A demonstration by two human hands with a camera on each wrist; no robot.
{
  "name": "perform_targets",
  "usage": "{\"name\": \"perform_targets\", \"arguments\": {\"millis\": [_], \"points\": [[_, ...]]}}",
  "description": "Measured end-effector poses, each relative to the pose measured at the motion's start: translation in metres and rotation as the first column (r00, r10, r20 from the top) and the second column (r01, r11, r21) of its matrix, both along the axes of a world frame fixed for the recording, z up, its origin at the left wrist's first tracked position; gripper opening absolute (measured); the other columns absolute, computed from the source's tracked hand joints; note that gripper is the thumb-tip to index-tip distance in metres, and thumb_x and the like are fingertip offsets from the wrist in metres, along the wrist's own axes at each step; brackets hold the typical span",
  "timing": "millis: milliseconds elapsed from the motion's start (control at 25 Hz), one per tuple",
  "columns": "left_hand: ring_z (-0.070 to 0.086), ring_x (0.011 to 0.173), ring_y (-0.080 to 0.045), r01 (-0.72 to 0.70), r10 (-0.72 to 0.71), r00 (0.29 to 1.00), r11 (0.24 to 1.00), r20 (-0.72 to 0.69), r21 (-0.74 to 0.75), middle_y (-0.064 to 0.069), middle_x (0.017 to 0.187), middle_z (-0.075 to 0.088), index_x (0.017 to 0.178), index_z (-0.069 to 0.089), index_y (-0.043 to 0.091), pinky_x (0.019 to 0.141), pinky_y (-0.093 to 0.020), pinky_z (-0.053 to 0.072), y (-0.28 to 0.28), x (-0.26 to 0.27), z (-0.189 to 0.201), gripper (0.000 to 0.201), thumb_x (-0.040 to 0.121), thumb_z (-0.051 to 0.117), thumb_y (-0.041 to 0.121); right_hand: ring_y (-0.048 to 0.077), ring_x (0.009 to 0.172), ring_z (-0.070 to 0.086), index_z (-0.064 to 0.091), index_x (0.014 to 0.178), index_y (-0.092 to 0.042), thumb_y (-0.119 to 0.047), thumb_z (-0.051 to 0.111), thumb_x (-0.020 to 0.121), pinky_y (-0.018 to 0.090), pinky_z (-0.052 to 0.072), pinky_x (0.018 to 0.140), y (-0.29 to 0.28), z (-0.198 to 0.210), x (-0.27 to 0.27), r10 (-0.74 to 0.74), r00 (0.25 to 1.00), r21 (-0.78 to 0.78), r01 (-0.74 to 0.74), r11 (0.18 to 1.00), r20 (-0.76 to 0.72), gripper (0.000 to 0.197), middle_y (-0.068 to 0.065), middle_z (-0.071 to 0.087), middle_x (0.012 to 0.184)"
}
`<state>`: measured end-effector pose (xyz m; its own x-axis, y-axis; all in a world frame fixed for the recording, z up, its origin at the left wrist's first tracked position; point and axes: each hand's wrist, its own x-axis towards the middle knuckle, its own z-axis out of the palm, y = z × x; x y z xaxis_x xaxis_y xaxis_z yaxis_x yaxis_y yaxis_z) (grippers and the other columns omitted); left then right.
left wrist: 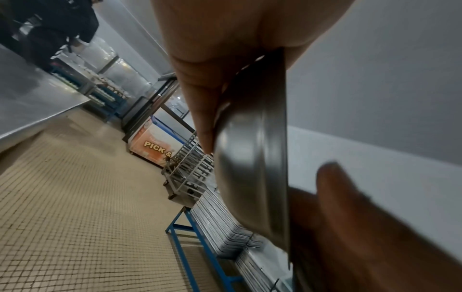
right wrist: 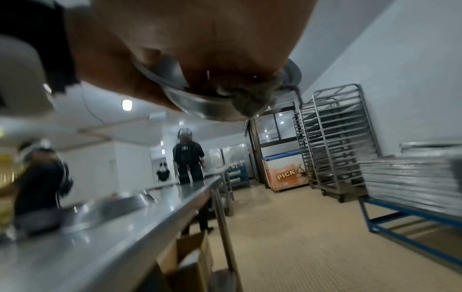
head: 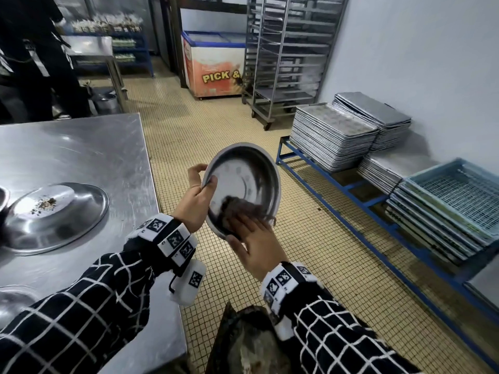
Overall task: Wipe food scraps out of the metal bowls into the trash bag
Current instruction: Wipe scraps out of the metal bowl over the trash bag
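Dark plastic, crumpled: the trash bag (head: 244,344) sits nearest us, at the bottom edge of the head view, its mouth open below and slightly toward us from both hands. Above it we log our right hand (head: 258,245), fingers laid out fairly straight, pressing a dark, blurred cloth (head: 243,207) against the lower inner wall of the metal bowl (head: 247,176); in the right wrist view the rag bulges over the bowl's rim under the fingers. Our left hand (head: 195,197) grips the bowl at its left rim, thumb inside and fingers curled behind, as the left wrist view confirms edge-on. The bowl is held in the air beside the steel table (head: 81,157), tipped steeply so its opening faces us and its lowest lip points down toward the bag. We judge that this is the relation the next stroke turns on: a downward sweep over that lip should drop scraps bagward, though the bowl hangs somewhat beyond the bag's mouth and may need drawing back. Bowl interior: shiny steel, dull smears, no loose scraps that we can make out. Farther left, on the table, a second bowl (head: 58,214) holds a small heap of crumbs, not yet wiped.
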<state>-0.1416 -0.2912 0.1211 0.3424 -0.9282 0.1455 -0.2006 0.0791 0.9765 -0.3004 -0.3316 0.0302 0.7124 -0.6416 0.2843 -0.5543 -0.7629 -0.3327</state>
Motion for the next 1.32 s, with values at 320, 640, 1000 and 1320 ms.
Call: {"name": "perform_targets", "arguments": {"millis": [320, 640, 1000, 1320], "points": [[0.065, 0.060, -0.021, 0.044, -0.042, 0.999, 0.993, -0.023, 0.110, -0.008, 0.079, 0.059, 0.119, 0.021, 0.024, 0.056, -0.037, 0.056, 0.006, -0.011, 0.000, 0.021, 0.102, 0.030, 0.033, 0.011, 0.145, 0.008, 0.022, 0.148, -0.035, -0.056, -0.004, 0.093, 0.044, -0.009, 0.116, -0.013, -0.001, -0.026, -0.302, 0.940, -0.073, 0.294, 0.953, -0.157, 0.064, -0.014, 0.019, 0.156], [0.068, 0.056, -0.021, 0.182, -0.156, 0.981, 0.941, -0.113, 0.285, -0.007, 0.082, 0.061, 0.120, 0.029, 0.022, 0.051, -0.031, 0.055, 0.010, -0.019, 0.007, 0.029, 0.100, 0.032, 0.043, 0.024, 0.125, 0.047, 0.016, 0.150, -0.017, -0.042, 0.041, 0.097, 0.031, 0.046, 0.090, -0.061, 0.053, -0.038, -0.434, 0.881, 0.101, 0.422, 0.901, 0.189, 0.064, 0.003, 0.021, 0.156], [0.069, 0.085, -0.022, 0.169, -0.141, 0.979, 0.967, -0.147, 0.193, -0.007, 0.111, 0.058, 0.139, 0.020, 0.027, 0.072, -0.035, 0.059, 0.008, -0.002, 0.001, 0.069, 0.086, 0.064, 0.023, 0.010, 0.076, 0.060, 0.058, 0.094, -0.009, -0.022, 0.055, 0.094, 0.031, 0.055, 0.076, -0.061, 0.065, -0.036, -0.659, 0.617, 0.527, 0.421, 0.738, 0.429, 0.013, -0.004, 0.061, 0.081], [0.064, 0.098, -0.022, -0.107, 0.150, 0.972, 0.968, -0.181, 0.228, -0.005, 0.103, 0.063, 0.134, 0.038, 0.017, 0.079, -0.033, 0.056, 0.001, -0.009, -0.021, 0.039, 0.097, 0.047, 0.027, 0.007, 0.073, 0.057, 0.056, 0.098, -0.014, -0.038, 0.038, 0.100, 0.012, 0.037, 0.055, -0.020, 0.049, -0.011, -0.738, 0.545, 0.723, 0.310, 0.618, 0.398, 0.030, -0.010, 0.055, 0.078]]}}
